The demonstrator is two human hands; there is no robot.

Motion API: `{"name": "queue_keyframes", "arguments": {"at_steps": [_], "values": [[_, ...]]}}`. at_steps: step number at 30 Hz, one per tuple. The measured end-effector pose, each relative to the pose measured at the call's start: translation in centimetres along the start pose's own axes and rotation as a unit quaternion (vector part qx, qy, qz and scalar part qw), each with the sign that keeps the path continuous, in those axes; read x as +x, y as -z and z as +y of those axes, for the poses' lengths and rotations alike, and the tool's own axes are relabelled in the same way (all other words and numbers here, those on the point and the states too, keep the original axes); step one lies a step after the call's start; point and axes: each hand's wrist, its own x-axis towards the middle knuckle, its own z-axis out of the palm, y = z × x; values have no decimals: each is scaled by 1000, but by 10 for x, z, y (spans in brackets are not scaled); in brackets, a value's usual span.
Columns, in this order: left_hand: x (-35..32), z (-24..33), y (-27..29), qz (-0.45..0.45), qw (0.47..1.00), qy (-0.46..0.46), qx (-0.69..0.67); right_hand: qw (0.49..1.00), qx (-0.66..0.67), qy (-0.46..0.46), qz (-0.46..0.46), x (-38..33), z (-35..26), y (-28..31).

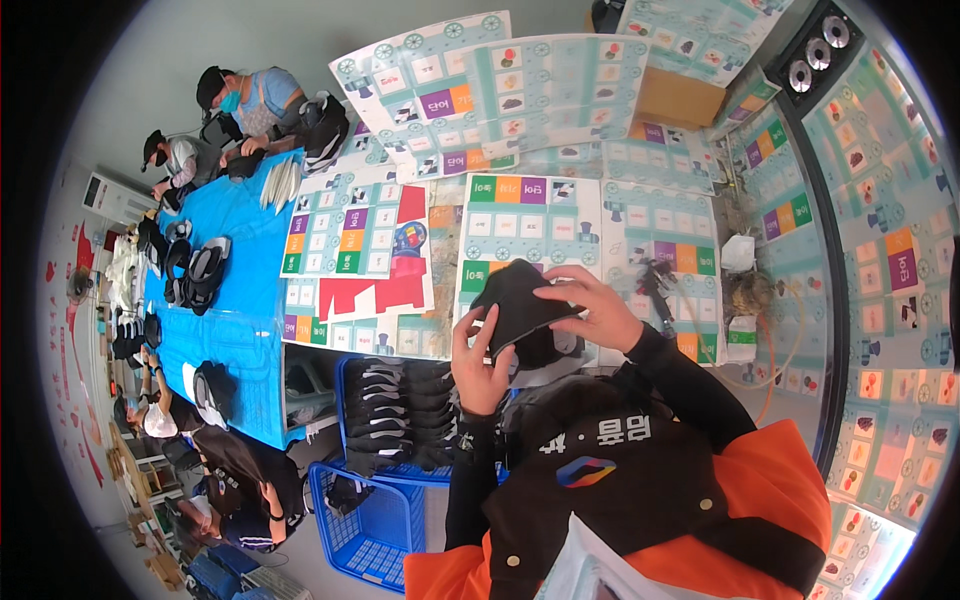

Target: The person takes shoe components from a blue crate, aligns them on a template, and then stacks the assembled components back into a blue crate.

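Both my hands hold a black fabric piece [518, 298], curved and shaped like a shoe upper, above the front edge of the printed worktable. My left hand [482, 360] grips its lower left side, with the fingers along the edge and the thumb below. My right hand [592, 308] pinches its right edge between thumb and fingers. Just below the piece, near my apron, lies another dark item [560, 347], partly hidden by my hands and the piece. Its kind cannot be made out.
A spray gun [655, 285] with a hose lies right on the board-covered table. At left, a blue crate [343, 400] holds stacked black-and-grey shoe parts, beside a blue basket [375, 540]. Several people work around the blue-covered table [215, 345]. Printed boards [560, 95] stand behind.
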Motion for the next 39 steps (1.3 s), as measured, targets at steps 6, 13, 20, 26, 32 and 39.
{"name": "queue_keyframes", "arguments": {"at_steps": [6, 13, 20, 26, 32, 39], "values": [[-18, 10, -8, -11, 996, -6, -91, 993, 108, 11, -54, -27, 3, 27], [-11, 28, -10, 12, 992, -2, -129, 978, 208, -3, 20, -39, 15, 23], [-15, 15, -12, -36, 959, 135, -246, 969, 225, -100, -2, -38, 7, 33], [6, 12, -22, -80, 760, 376, -524, 900, 354, -246, -62, -26, 37, 25], [44, 18, -25, -52, 789, 347, -505, 992, -91, 67, 47, -9, -25, 27], [42, 0, 8, -58, 962, 103, -246, 945, -128, 7, 299, -4, 28, 46]]}}
